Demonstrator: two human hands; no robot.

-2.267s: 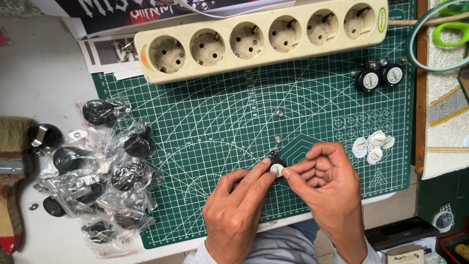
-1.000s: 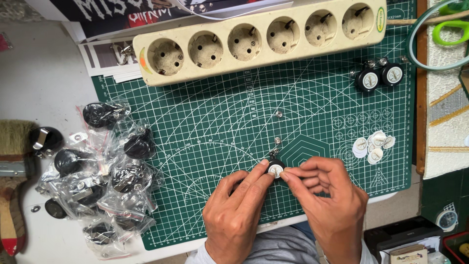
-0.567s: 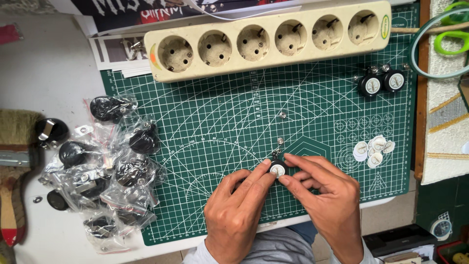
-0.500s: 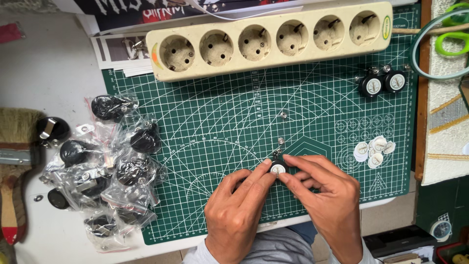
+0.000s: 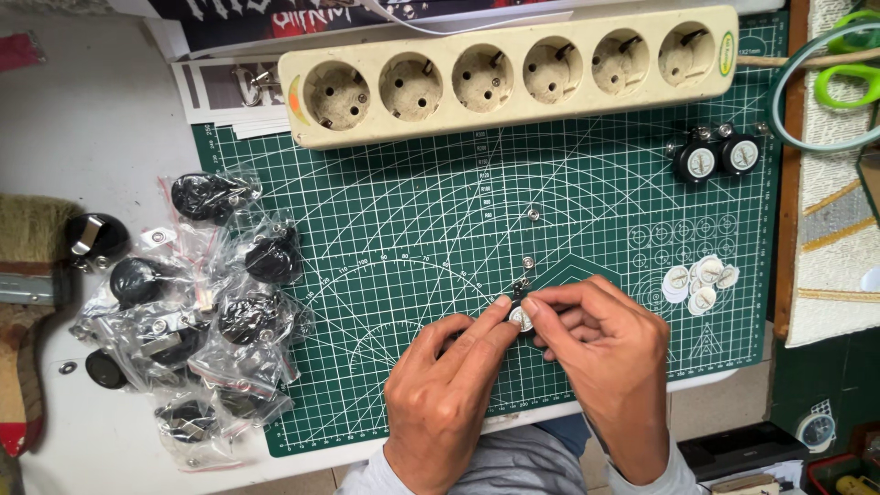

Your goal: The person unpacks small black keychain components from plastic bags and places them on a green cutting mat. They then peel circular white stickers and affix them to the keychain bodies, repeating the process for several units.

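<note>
My left hand (image 5: 449, 390) and my right hand (image 5: 605, 353) meet over the near part of a green cutting mat (image 5: 412, 229). Between their fingertips they pinch a small black knob-like part with a round white face (image 5: 520, 317); a short metal stem sticks out of its far side. Most of the part is hidden by my fingers. Two small metal nuts (image 5: 531, 238) lie on the mat just beyond the hands.
A cream six-socket power strip (image 5: 513, 78) lies across the far edge of the mat. Several clear bags of black parts (image 5: 206, 312) are piled at the left. Two finished black knobs (image 5: 718, 159) and a heap of white discs (image 5: 698, 278) sit at the right. A brush (image 5: 23, 302) lies far left.
The view has shifted slightly, so everything sits a little further right in frame. My hands stay together on the small part, with only slight finger movement.
</note>
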